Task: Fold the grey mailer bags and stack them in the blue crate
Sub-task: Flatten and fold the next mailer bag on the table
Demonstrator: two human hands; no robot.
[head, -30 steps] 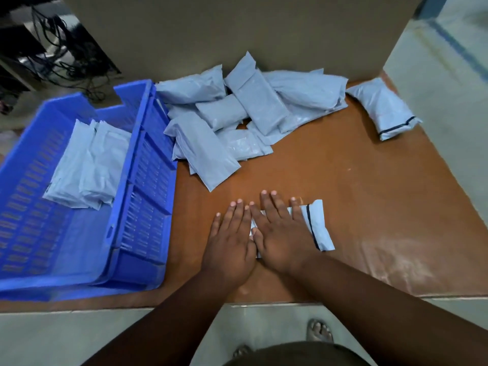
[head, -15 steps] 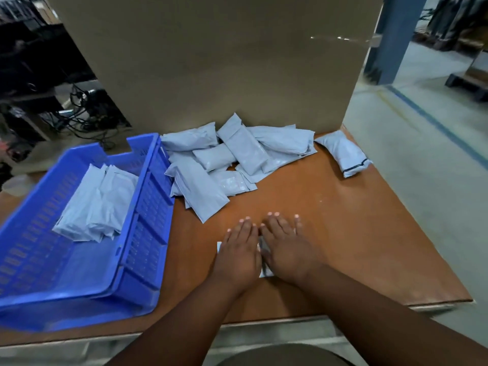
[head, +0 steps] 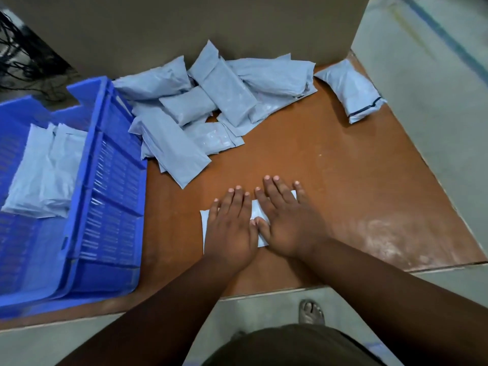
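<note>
On the table (head: 330, 167), the crate (head: 111, 180) sits at the left, with a stack of folded bags (head: 45, 175) inside it toward its far left. Just right of the crate's far end lies a pile of mailer bags (head: 211, 101), against the board (head: 184, 27) standing at the table's far edge. One bag (head: 351, 88) lies apart at the far right. Near the front edge, a flat bag (head: 204, 220) lies under the left hand (head: 229, 231) and right hand (head: 290, 223), placed side by side.

Both hands (head: 260, 223) press a mailer bag (head: 256, 212) flat.
</note>
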